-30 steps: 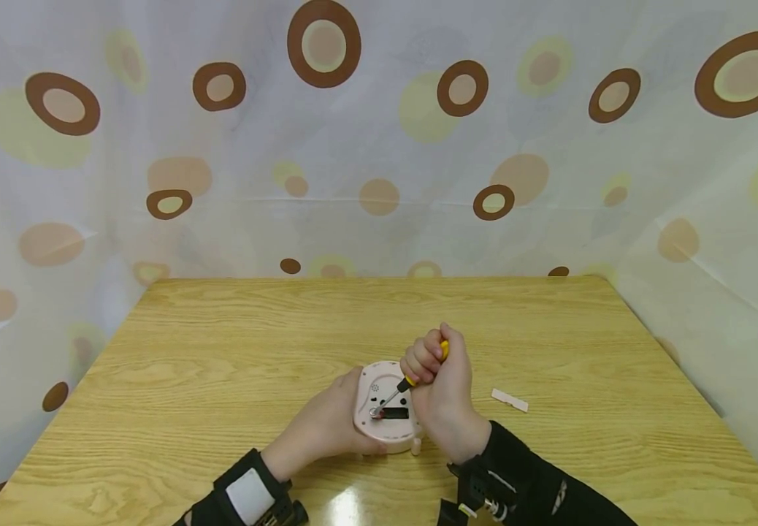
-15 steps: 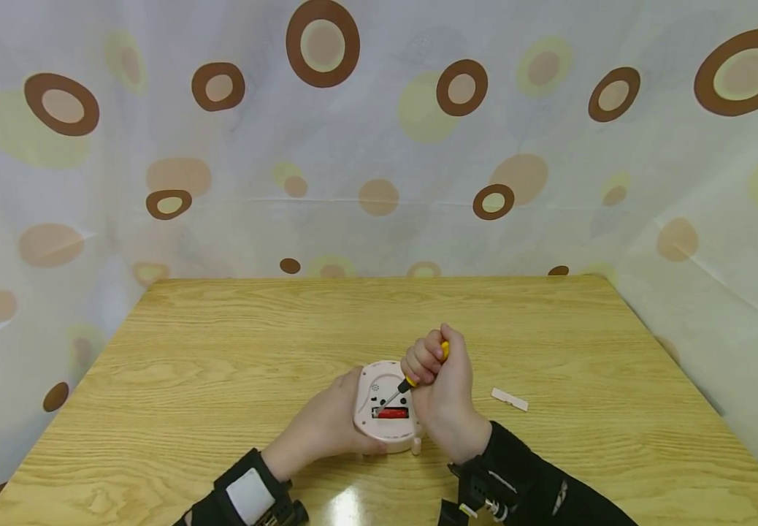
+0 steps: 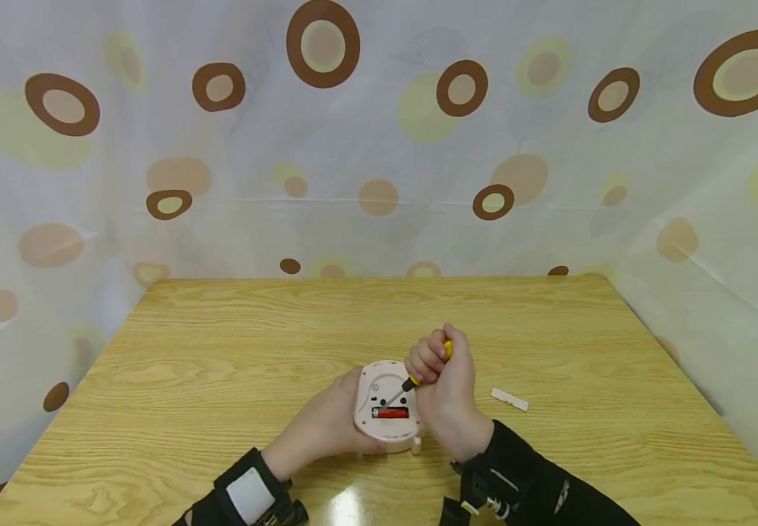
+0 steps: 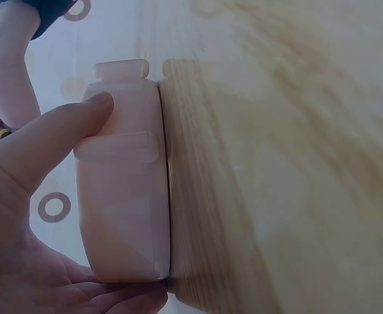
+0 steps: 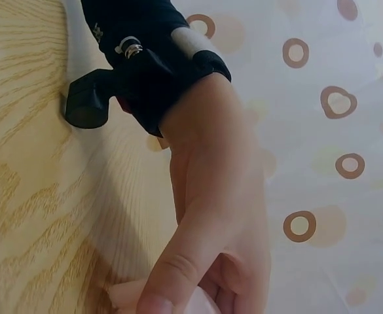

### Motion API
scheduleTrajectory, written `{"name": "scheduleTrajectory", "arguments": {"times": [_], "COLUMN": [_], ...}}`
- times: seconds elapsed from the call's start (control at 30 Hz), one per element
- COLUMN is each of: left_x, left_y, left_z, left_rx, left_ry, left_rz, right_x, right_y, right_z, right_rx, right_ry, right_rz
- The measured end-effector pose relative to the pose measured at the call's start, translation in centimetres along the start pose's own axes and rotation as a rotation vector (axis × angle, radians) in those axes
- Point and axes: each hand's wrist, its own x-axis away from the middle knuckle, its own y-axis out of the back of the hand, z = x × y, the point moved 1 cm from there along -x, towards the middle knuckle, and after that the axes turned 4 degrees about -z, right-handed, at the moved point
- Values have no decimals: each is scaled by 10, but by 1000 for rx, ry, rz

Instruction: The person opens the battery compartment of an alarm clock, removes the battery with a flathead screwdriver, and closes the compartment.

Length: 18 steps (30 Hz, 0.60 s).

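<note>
Curtain (image 3: 379, 146): pale fabric printed with brown and yellow rings, hung behind and to both sides of the table.

Table (image 3: 221, 351): light wood grain, by which everything below is carried.

Left hand (image 3: 326, 424): laid against the left edge of the clock, fingers (image 4: 54, 134) curled round its rim; in the left wrist view a fingertip is pressed on the rim while the palm cups its lower side. A dark wrist strap is worn.

Right hand (image 3: 445, 394): closed in a fist round the screwdriver handle, just right of the clock, a black sleeve at its wrist.

Clock (image 3: 385, 409): round pale pink casing, lying back upward on the table at the near middle, between the two hands. A rectangular compartment is open in its back.

Screwdriver (image 3: 412, 380): yellow and black handle gripped in the right fist, shaft slanted down and left, tip set on the clock's back just above the compartment.

Strip (image 3: 509, 399): small white flat piece, lying on the table well right of the clock.

Battery (image 3: 392, 413): red, seated lengthwise in the clock's open compartment.
</note>
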Motion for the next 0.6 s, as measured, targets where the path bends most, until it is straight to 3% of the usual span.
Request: {"name": "scheduleTrajectory", "arguments": {"times": [0.6], "left_x": [0], "left_y": [0], "left_z": [1], "left_rx": [-4], "left_ry": [-13], "left_rz": [-7], "right_x": [-4], "right_y": [11], "right_z": [10], "right_rx": [47], "right_ry": [54], "right_rz": [-8]}}
